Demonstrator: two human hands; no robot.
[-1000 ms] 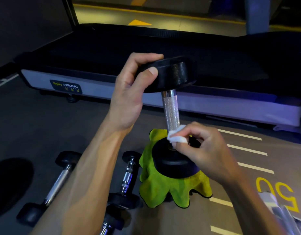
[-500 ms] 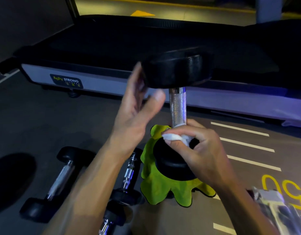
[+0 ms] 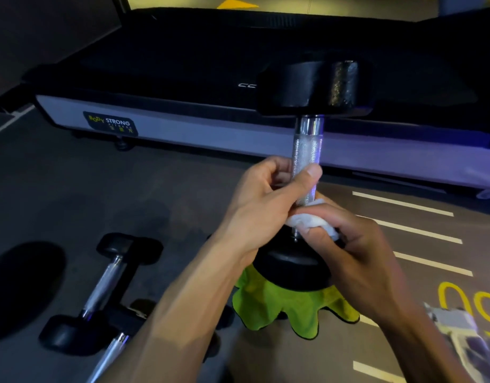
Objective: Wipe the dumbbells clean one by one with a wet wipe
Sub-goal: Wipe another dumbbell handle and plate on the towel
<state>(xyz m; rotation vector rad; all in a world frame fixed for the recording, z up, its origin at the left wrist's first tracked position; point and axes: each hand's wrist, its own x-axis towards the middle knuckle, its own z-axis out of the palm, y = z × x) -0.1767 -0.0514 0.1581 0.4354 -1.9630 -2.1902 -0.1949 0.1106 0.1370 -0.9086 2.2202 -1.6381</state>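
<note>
Head view, items counted. One upright dumbbell [image 3: 307, 150]: black heads, knurled chrome handle, standing on end at centre on one green cloth [image 3: 282, 305] spread on the floor [image 3: 155, 194]. One white wet wipe [image 3: 307, 221], bunched at the foot of the handle, just above the lower head. Two hands. Left hand [image 3: 268, 200]: grip closed round the lower part of the handle, thumb lying across its near side, fingers curled behind. Right hand [image 3: 357, 252]: grip closed on the wet wipe, pressing it against the handle where it meets the lower head; the two hands touch. Two further dumbbells lying on the floor at near left: one small dumbbell [image 3: 100, 288] with both black heads in sight, and one second dumbbell [image 3: 111, 352] nearer the camera, partly hidden by the left forearm, its chrome handle running off the bottom edge. One treadmill [image 3: 183, 78] across the far side, black deck, grey side rail bearing a "BODY STRONG" label. White stripes and yellow painted figures on the floor at right. One blurred pale object [image 3: 464, 335] at near right, kind not discernible.
</note>
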